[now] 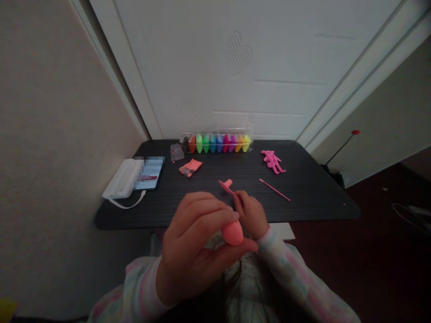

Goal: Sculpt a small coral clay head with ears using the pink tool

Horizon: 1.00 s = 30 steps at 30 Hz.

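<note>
My left hand (193, 244) is raised close to the camera, its fingers and thumb closed round a coral-pink ball of modelling clay (233, 234). Just beyond it, over the front of the table, my right hand (253, 216) grips a thin pink modelling tool (226, 187) with a flat, pointed end. Beside that blade shows a small coral clay lump (228, 182); whether it touches the tool or lies on the table I cannot tell. A second slim pink tool (274, 189) lies to the right. Behind it rests a bright pink figure-shaped piece (272, 160).
On the dark table (313, 193) stands a clear pack of several coloured clays (219, 143) at the back. Near it are a small clear container (177, 152) and a coral wrapper (190, 168). A phone (153, 172) and white cabled device (121, 179) sit left. A white door (202, 58) rises behind.
</note>
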### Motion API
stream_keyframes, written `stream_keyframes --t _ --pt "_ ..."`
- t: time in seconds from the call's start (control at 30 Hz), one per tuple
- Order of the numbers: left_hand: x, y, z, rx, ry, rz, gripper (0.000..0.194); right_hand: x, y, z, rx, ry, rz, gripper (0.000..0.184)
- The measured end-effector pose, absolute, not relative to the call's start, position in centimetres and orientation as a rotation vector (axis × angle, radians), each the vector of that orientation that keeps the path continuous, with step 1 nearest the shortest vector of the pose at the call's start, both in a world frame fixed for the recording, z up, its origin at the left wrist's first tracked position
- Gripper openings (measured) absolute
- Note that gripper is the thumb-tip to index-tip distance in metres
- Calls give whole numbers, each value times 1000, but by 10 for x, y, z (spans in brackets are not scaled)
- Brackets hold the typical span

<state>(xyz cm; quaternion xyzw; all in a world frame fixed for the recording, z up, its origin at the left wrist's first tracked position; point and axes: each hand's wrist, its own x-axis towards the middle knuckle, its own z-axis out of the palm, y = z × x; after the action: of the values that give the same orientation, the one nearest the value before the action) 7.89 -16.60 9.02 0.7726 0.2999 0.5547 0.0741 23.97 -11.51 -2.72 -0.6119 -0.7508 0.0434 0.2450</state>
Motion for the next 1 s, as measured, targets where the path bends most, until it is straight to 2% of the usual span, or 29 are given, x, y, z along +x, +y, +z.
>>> stream_keyframes --t 0.23,0.37,0.5,0.73,1.0 --pt "77 -161 83 2117 925 1601 31 240 -115 -27 -1663 -2054 134 20" --pt "63 -134 55 1626 1124 1208 16 240 -114 -28 -1660 -2044 126 19" --pt "45 -104 25 1256 1092 1158 27 240 -114 -28 -1656 -2052 120 19" --pt "22 -74 -1 1599 1428 1044 41 239 -114 -25 -1656 -2042 111 19" --pt "16 -69 -11 1791 1579 931 36 239 -115 -22 -1641 -2046 123 18"
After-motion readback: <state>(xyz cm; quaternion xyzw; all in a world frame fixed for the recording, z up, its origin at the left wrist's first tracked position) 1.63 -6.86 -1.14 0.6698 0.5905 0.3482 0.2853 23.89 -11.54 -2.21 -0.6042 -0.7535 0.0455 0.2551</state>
